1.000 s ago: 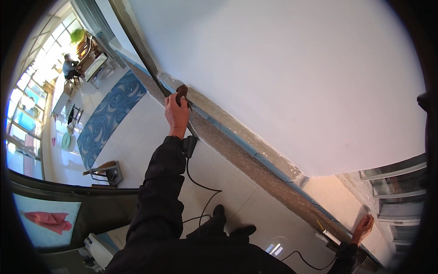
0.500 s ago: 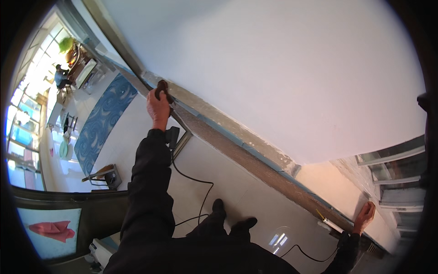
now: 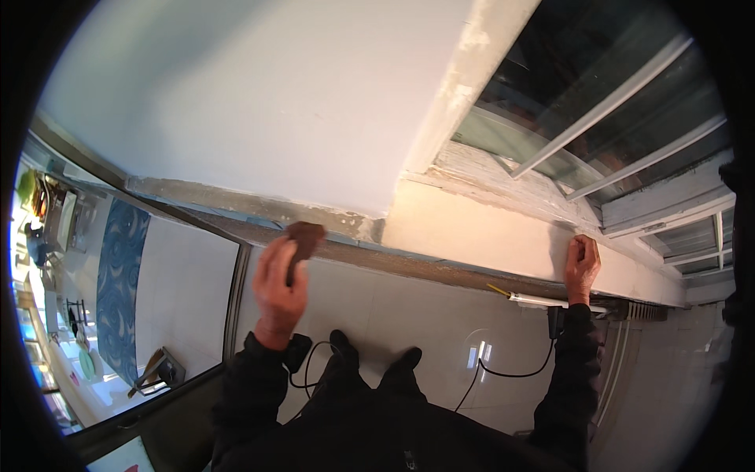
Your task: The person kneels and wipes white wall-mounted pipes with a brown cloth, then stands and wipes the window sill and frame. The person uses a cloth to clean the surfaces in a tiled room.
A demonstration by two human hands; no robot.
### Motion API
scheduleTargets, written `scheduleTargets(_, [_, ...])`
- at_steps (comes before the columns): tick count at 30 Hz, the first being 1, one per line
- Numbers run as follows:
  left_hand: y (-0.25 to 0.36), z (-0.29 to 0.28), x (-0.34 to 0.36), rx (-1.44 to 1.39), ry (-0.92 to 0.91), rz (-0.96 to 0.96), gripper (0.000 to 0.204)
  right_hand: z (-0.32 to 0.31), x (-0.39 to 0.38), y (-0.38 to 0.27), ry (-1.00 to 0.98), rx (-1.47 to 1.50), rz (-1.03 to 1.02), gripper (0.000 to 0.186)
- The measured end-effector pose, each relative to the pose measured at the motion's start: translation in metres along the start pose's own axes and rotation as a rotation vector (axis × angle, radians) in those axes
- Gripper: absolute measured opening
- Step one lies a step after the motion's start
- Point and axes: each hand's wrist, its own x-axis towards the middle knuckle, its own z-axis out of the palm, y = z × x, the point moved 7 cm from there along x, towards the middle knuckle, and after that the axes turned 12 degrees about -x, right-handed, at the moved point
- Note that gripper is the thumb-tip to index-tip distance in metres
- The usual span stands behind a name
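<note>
My left hand (image 3: 279, 291) is closed around a dark brown block (image 3: 303, 236), held in front of the low ledge below the white wall (image 3: 275, 102). What the block is made of I cannot make out. On the cream window sill (image 3: 472, 228), my right hand (image 3: 582, 263) rests with its fingers curled in; whatever they may hold is hidden. Beside the right wrist lies a white sealant-like tube (image 3: 543, 300) with a yellow nozzle. Dark boxes with black cables sit at both wrists.
White-framed windows (image 3: 605, 102) rise above the sill. A brown strip (image 3: 370, 256) runs along the wall's foot, over pale floor tiles (image 3: 440, 330). At left, past a dark frame, are a blue patterned carpet (image 3: 122, 283), a stool (image 3: 161, 370) and another person (image 3: 38, 244).
My view has swung right, bringing more of the windows into sight. My left hand has come away from the wall's corner with the brown block; my right hand stays on the sill.
</note>
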Motion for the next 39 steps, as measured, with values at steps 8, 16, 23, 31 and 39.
scheduleTargets(8, [0.122, 0.161, 0.048, -0.041, -0.174, 0.058, 0.045, 0.000, -0.001, 0.002, 0.013, 0.129, 0.029, 0.008])
scheduleTargets(16, [0.200, 0.266, 0.040, -0.082, -0.371, 0.109, 0.047, -0.003, -0.001, 0.003, 0.020, 0.211, 0.039, 0.008])
scheduleTargets(23, [0.158, 0.208, 0.054, -0.053, -0.097, -0.006, 0.027, -0.001, -0.004, 0.006, 0.011, 0.219, 0.018, 0.011])
scheduleTargets(31, [0.115, 0.211, 0.056, 0.140, -0.021, -0.009, 0.019, -0.006, -0.002, -0.008, -0.068, 0.136, -0.012, 0.018])
scheduleTargets(39, [0.119, 0.210, 0.056, 0.129, 0.018, 0.012, 0.029, -0.001, -0.011, -0.162, -0.142, 0.234, -0.438, 0.061])
